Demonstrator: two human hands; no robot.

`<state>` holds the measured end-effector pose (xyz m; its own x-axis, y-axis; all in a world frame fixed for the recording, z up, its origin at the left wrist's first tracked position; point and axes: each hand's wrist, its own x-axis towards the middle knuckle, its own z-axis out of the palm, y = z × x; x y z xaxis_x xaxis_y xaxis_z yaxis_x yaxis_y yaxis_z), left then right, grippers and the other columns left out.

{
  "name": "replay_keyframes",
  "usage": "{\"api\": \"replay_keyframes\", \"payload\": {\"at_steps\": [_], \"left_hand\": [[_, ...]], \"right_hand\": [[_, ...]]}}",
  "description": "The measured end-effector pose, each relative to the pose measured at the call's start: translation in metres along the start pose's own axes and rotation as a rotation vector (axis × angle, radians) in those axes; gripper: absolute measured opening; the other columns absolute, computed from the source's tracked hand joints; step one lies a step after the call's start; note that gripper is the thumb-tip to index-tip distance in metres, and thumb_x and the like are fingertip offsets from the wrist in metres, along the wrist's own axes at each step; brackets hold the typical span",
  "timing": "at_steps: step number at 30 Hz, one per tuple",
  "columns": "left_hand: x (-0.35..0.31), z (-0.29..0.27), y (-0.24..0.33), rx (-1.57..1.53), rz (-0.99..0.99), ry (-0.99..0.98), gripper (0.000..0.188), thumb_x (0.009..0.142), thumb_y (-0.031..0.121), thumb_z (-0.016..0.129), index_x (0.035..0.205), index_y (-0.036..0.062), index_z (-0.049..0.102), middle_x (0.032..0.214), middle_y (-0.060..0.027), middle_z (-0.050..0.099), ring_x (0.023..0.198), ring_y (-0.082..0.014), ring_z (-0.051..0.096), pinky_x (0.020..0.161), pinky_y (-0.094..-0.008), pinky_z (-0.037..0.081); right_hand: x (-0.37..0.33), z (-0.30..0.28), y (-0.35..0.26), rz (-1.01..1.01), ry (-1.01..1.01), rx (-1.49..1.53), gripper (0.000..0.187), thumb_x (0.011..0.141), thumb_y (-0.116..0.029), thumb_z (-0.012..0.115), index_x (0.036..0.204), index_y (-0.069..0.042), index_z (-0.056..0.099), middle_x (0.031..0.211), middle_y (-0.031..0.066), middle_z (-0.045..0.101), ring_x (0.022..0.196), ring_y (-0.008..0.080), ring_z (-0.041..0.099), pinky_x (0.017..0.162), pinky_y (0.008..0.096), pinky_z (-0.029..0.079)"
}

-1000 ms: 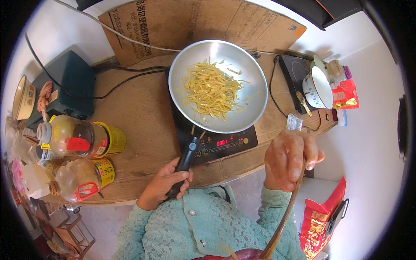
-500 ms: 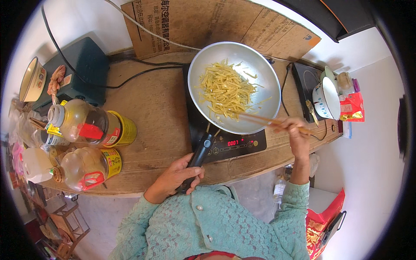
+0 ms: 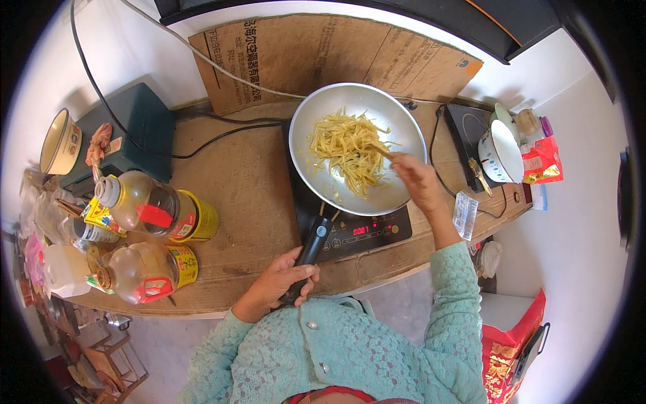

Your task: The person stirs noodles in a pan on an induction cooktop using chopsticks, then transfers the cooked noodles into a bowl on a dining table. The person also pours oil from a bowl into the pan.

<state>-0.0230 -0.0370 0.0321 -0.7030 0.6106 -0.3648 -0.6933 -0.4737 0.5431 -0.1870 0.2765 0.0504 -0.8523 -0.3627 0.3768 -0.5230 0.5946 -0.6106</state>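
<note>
A silver frying pan [image 3: 402, 131] stands on a black induction cooker [image 3: 381, 231] whose red digits are lit. Pale yellow shredded strips, perhaps potato [image 3: 344, 145], lie heaped in its middle. My left hand [image 3: 286, 275] is wrapped round the pan's black handle [image 3: 313, 244], near its end. Over the right side of the pan, my right hand [image 3: 418, 183] is closed on wooden chopsticks [image 3: 382, 151]; their tips are among the strips. Most of the chopsticks' length is hidden by the hand.
Large oil bottles [image 3: 145, 202] and a yellow tin [image 3: 202, 214] stand at the left, before a dark green box [image 3: 134, 124]. At the right are a second black cooker [image 3: 461, 138], a white enamel pot [image 3: 498, 151] and a red packet [image 3: 542, 161]. Cardboard [image 3: 323, 57] leans behind.
My right hand has moved left and forward over the pan, bringing the chopsticks deeper into the strips. The heap has shifted and loosened. My left hand keeps its hold on the handle.
</note>
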Motion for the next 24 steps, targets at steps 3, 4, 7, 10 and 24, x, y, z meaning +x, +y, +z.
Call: {"api": "replay_keyframes", "payload": {"at_steps": [3, 4, 7, 10, 24], "left_hand": [[-0.001, -0.001, -0.001, 0.007, -0.005, -0.001, 0.033, 0.088, 0.014, 0.058, 0.114, 0.0013, 0.043, 0.085, -0.0086, 0.054, 0.058, -0.011, 0.052, 0.04, -0.0243, 0.046], [-0.001, -0.002, -0.002, 0.006, -0.008, 0.001, 0.032, 0.088, 0.014, 0.058, 0.113, 0.0015, 0.043, 0.085, -0.0085, 0.054, 0.058, -0.011, 0.052, 0.04, -0.0243, 0.046], [0.0, 0.0, 0.0, 0.006, -0.015, -0.008, 0.029, 0.088, 0.013, 0.057, 0.111, 0.002, 0.043, 0.085, -0.0083, 0.054, 0.058, -0.011, 0.052, 0.04, -0.0245, 0.046], [-0.001, 0.003, 0.001, 0.02, -0.003, -0.001, 0.027, 0.089, 0.014, 0.057, 0.109, 0.002, 0.043, 0.084, -0.0078, 0.053, 0.057, -0.0107, 0.052, 0.04, -0.0242, 0.045], [-0.002, 0.003, -0.003, 0.041, 0.004, 0.003, 0.026, 0.09, 0.015, 0.056, 0.11, 0.0024, 0.043, 0.083, -0.0062, 0.053, 0.057, -0.0095, 0.051, 0.04, -0.0234, 0.044]], "right_hand": [[-0.01, -0.029, -0.01, 0.217, 0.192, 0.294, 0.019, 0.092, -0.018, 0.055, 0.096, -0.001, 0.062, 0.092, 0.0083, 0.064, 0.083, 0.0155, 0.061, 0.075, 0.0297, 0.049], [-0.011, -0.036, -0.016, 0.267, 0.265, 0.382, 0.022, 0.094, -0.02, 0.054, 0.097, 0.0, 0.063, 0.091, 0.0073, 0.063, 0.083, 0.014, 0.06, 0.076, 0.0288, 0.048], [-0.002, -0.036, 0.012, 0.362, 0.314, 0.349, 0.027, 0.094, -0.024, 0.054, 0.095, 0.002, 0.063, 0.089, 0.0057, 0.062, 0.085, 0.0145, 0.059, 0.077, 0.0272, 0.047], [0.008, 0.007, 0.019, 0.307, 0.188, 0.27, 0.022, 0.095, -0.019, 0.052, 0.098, 0.001, 0.062, 0.091, 0.0038, 0.061, 0.087, 0.0125, 0.057, 0.081, 0.0263, 0.046], [0.008, 0.043, -0.072, -0.253, -0.237, -0.008, 0.006, 0.084, -0.006, 0.059, 0.089, -0.003, 0.056, 0.097, 0.0156, 0.063, 0.087, 0.0358, 0.059, 0.074, 0.0381, 0.048]]}}
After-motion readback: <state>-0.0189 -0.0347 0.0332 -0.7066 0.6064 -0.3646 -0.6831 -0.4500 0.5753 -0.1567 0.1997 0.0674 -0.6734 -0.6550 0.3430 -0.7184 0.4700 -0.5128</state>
